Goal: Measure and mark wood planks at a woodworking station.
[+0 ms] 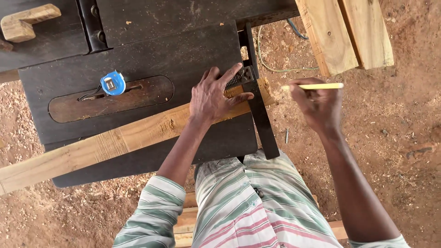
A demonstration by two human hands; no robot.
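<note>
On dark saw table point(138, 50) over sawdust floor point(395, 115), left hand point(212, 94) presses square point(257, 92); right hand point(319, 103) clenches pencil point(317, 86).

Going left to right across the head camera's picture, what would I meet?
Wooden block → blue tape measure → left hand on the plank → black square → right hand holding a yellow pencil → stacked boards.
</note>
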